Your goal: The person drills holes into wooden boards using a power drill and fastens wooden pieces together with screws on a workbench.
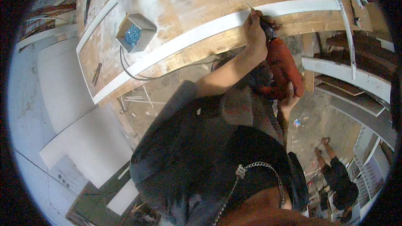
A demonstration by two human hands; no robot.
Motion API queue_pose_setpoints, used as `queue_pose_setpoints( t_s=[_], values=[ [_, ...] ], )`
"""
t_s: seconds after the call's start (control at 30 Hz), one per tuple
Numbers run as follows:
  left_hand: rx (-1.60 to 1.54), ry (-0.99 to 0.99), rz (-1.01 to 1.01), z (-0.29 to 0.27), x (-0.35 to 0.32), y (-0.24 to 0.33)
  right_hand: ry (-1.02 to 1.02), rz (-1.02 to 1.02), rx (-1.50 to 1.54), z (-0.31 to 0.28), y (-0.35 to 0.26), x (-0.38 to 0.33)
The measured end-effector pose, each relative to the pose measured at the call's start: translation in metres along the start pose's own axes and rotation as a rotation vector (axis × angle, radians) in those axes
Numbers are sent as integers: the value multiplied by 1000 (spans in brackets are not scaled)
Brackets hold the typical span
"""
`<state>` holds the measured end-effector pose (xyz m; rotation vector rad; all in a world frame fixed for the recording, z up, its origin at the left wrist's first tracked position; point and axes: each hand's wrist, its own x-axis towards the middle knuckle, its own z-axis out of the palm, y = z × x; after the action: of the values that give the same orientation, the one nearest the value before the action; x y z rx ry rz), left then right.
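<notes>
My left hand (254, 27) is at the near edge of the wooden workbench (180, 0), fingers pinched together beside a white strip (209, 27). A thin, pointed piece pokes out past the fingertips, too small to name. Against that hand lies the dark front end of a red power drill (285, 65), its nose toward the strip. My right hand (289, 101) grips the drill's rear, close to my body; part of that hand is hidden behind the tool.
An open cardboard box (146, 37) of bluish screws (132, 35) sits on the bench. A dark cable (125, 65) loops over the edge. A slim dark tool (96, 74) lies at left. White boards (347, 75) stand at right. Another person (337, 180) is lower right.
</notes>
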<state>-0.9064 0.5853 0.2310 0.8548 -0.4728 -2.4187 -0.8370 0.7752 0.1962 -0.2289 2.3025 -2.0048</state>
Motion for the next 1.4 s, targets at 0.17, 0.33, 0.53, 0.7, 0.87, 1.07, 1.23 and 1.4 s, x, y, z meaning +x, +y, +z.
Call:
queue_pose_setpoints(
  t_s=[0.17,0.33,0.53,0.7,0.87,1.07,1.23,1.4],
  values=[
    [77,56,-143,-56,9,41,41,45,33,62,-18,-56],
    [35,-9,-187,-94,-6,68,108,152,133,91,-26,-97],
    [57,62,-232,-130,-47,84,84,127,58,94,-29,-152],
    [-14,61,-239,-199,-89,71,73,100,47,71,13,-219],
    [254,97,-229,-263,-146,35,183,239,79,36,59,-320],
    [302,-47,-310,-316,-189,4,316,335,112,31,29,-393],
    [278,-107,-342,-290,-216,4,329,336,169,14,22,-399],
    [180,-114,-297,-284,-231,29,262,157,135,18,19,-395]
  ],
)
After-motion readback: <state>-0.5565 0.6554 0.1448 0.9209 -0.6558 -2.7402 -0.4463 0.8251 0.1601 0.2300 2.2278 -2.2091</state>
